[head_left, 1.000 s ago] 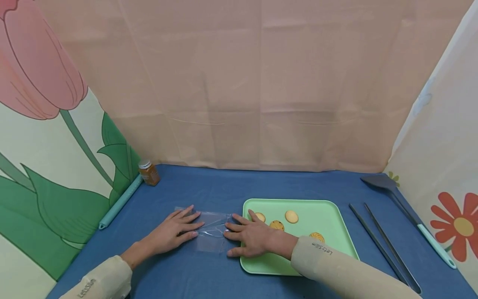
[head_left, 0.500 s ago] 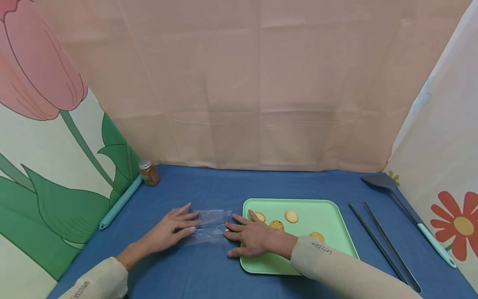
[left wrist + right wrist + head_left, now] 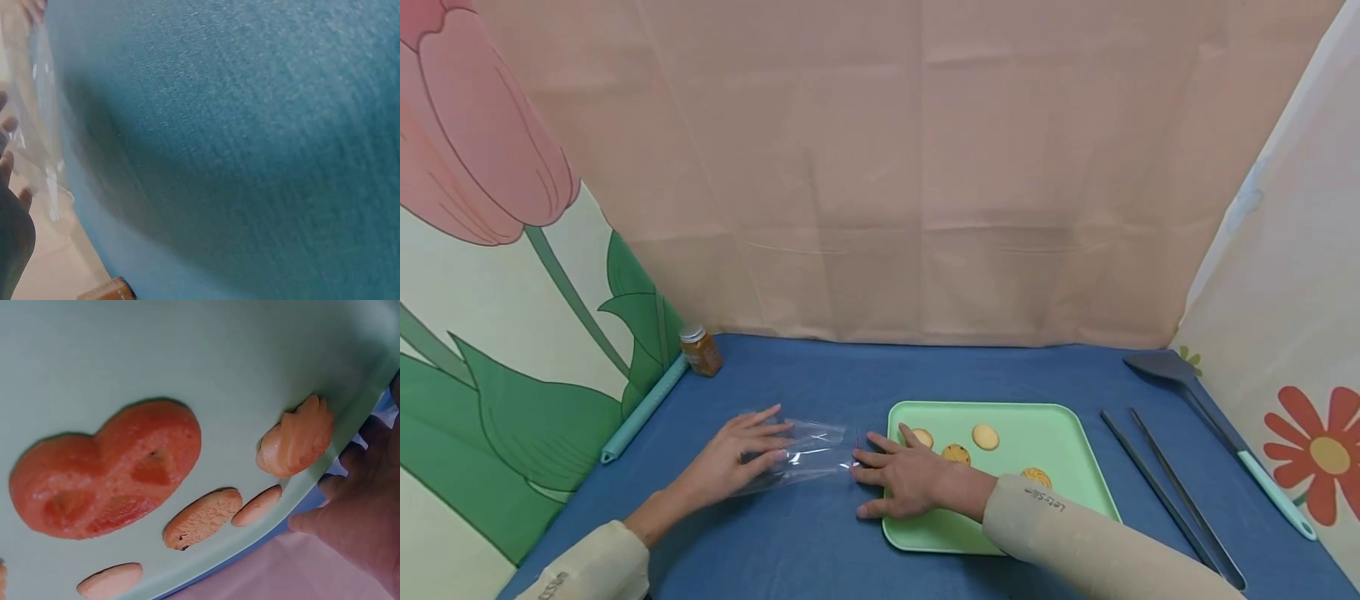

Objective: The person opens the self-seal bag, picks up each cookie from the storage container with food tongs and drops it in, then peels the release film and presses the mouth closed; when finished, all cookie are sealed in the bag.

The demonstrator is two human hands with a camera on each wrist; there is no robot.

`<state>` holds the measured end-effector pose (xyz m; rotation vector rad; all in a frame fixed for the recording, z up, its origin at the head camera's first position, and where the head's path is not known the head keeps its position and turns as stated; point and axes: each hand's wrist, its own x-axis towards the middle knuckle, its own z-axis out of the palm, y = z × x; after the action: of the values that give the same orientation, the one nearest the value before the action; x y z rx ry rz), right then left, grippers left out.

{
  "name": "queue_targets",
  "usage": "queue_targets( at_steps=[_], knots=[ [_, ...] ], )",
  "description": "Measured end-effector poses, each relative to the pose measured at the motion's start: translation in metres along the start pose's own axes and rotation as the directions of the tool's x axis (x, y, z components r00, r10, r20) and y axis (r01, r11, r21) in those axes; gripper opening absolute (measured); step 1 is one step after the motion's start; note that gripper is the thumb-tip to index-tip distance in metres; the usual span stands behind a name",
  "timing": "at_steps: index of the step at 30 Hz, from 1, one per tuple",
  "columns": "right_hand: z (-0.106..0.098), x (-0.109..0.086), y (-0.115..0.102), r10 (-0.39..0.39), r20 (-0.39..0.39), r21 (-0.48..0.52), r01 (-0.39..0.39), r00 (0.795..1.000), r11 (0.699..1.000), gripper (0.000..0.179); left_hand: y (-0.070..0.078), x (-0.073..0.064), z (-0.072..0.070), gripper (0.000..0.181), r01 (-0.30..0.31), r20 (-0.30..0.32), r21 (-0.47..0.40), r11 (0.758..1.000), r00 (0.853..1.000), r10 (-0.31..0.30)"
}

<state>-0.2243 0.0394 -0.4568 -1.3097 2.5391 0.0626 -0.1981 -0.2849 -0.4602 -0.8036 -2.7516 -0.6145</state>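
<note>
A clear plastic bag (image 3: pixel 812 454) lies across the blue cloth, its near-left part raised and wrinkled. My left hand (image 3: pixel 741 454) holds it at the left end, thumb close to the index fingertip and the other fingers extended. Through the left wrist view, several fingers show against the clear plastic (image 3: pixel 44 125). My right hand (image 3: pixel 898 475) lies with fingers spread over the left rim of a light green tray (image 3: pixel 1037 429), fingertips at the bag's right end. On the tray, several cookies sit, including a pretzel-shaped one (image 3: pixel 106 472) that my right arm hides in the head view.
Right of the tray lie long metal tongs (image 3: pixel 1150 477) and a dark spatula (image 3: pixel 1161 367) with a mint handle. At the back left stands a brown jar (image 3: pixel 703 354) with a silver lid, beside a teal roll (image 3: pixel 643 412). Printed cloth walls surround the table.
My left hand has shifted slightly left and its thumb has drawn closer to the fingers. The bag went from flat to raised and wrinkled. My right hand has stayed in place.
</note>
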Motion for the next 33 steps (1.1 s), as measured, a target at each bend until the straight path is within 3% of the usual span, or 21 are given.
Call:
queue_targets(
  at_steps=[8,17,33],
  knots=[
    [-0.0008,-0.0007,0.0000,-0.006,0.009,0.002,0.006,1.000,1.000,0.066,0.0031,0.0011,-0.0035,0.023,-0.054,-0.085,0.055,0.997,0.995,0.058],
    [-0.0011,-0.0016,-0.0010,0.002,0.010,-0.013,-0.002,1.000,1.000,0.065,0.0027,0.0014,-0.0029,0.024,0.002,-0.059,0.041,0.999,0.998,0.001],
    [-0.0078,-0.0070,0.0021,0.009,-0.037,0.055,-0.007,0.999,0.998,0.064,-0.0025,0.0000,-0.0018,0.024,-0.012,-0.049,0.079,0.997,0.999,0.016]
  ],
)
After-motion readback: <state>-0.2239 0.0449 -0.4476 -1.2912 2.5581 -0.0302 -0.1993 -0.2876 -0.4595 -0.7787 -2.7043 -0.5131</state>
